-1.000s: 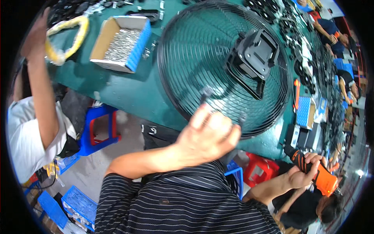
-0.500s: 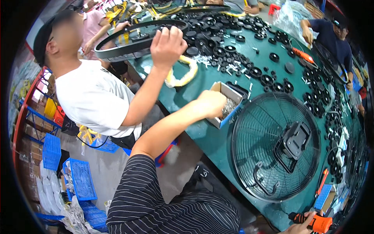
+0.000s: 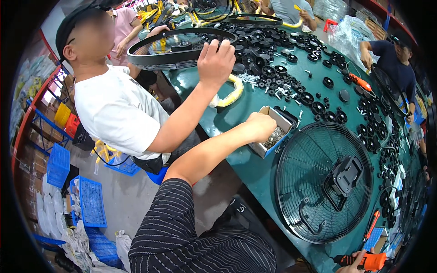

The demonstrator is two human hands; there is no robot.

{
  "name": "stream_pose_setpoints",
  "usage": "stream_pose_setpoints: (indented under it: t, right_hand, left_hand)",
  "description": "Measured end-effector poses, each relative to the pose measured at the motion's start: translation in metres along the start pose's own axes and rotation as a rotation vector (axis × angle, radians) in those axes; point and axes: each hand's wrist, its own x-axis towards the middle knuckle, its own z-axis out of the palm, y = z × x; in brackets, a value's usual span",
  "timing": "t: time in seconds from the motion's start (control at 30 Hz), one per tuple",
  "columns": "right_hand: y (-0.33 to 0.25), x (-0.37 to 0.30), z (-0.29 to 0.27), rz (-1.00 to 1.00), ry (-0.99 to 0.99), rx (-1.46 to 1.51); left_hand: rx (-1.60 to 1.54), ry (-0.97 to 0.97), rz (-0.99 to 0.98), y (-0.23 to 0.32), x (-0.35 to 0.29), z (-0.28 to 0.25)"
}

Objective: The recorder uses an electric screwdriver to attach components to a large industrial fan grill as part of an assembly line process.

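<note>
My left hand (image 3: 261, 127), at the end of a striped sleeve, reaches into a small cardboard box of metal screws (image 3: 276, 134) on the green table (image 3: 255, 175). Its fingers dip into the screws and are hidden. A round black wire fan guard (image 3: 324, 182) with a black bracket at its centre lies flat just right of the box. Only a sliver of my right hand (image 3: 351, 268) shows at the bottom edge, gripping an orange power screwdriver (image 3: 368, 261).
A person in a white shirt (image 3: 114, 109) on my left holds another fan guard (image 3: 175, 45) by its rim. Many black round parts (image 3: 291, 59) and loose screws cover the table. Other people work at the far side. Blue crates (image 3: 91, 200) stand on the floor.
My left hand has moved from above the fan guard to the screw box and settled into it. The view has swung left, bringing the person in white into sight.
</note>
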Motion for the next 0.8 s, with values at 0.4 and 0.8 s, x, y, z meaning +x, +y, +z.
stream_pose_setpoints:
  t: [0.4, 0.8]
  right_hand:
    - [-0.024, -0.012, -0.011, -0.118, 0.013, 0.099]
    - [-0.064, -0.015, 0.005, -0.08, -0.279, 0.607]
  left_hand:
    - [-0.038, 0.136, 0.026, -0.002, -0.004, 0.004]
    - [-0.298, 0.597, 0.165, -0.001, -0.038, 0.003]
